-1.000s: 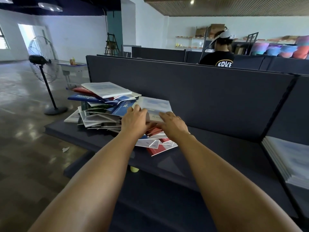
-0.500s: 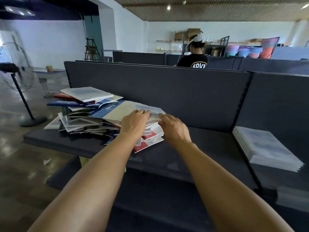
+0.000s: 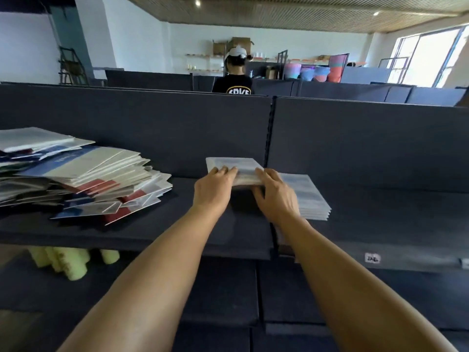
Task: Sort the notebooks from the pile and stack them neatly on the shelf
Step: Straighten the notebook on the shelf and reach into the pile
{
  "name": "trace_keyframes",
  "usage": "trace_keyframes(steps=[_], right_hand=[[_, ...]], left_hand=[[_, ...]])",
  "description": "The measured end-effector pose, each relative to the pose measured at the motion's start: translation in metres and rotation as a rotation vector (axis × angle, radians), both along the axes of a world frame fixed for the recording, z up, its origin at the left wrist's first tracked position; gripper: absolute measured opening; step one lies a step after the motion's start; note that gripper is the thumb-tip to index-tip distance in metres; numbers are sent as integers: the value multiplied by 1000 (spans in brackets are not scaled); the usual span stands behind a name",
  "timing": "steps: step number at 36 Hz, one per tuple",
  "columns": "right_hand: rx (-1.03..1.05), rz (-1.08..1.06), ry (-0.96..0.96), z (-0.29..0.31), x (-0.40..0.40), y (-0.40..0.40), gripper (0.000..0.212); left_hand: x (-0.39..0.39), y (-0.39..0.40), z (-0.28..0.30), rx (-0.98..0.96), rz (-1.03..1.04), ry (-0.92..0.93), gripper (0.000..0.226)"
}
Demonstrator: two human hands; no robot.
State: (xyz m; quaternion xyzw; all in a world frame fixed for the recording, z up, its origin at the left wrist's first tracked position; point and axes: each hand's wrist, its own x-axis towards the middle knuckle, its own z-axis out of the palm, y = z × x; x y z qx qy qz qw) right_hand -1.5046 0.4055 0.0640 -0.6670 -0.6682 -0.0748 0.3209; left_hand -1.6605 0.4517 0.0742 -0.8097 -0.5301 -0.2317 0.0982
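pile (image 3: 76, 179) cut off at left edge, shelf label (image 3: 372, 258) too blurred to read

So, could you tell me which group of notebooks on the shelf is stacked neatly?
The pale stack on the right, beside the hands, has squared edges. The mixed pile on the left is splayed, with red and blue covers sticking out.

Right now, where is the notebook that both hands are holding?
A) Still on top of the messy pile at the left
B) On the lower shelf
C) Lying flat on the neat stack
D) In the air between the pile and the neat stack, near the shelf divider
D: the left hand and right hand hold the notebook above the shelf, right of the pile and overlapping the stack's left edge.
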Motion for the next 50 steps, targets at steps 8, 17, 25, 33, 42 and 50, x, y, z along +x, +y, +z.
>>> trace_keyframes(steps=[8,17,25,33,42,50], right_hand=[[78,-92,49,-14,83,-30,48],[40,-176,68,-32,128,-38,46],[-74,-193,56,-40,141,-30,44],[-213,-213,83,-41,141,-16,40],[-455,-164,93,-40,150,3,73],[-458,-164,27,-48,151,13,72]], left_hand=[[91,-22,-13,-33,-86,-23,68],[144,-20,-28,-105,-145,-60,66],[155,-3,-45,-204,-204,-44,71],[150,14,-40,-385,-270,34,63],[146,26,-45,-496,-286,167,91],[144,40,-51,-533,-318,173,92]])
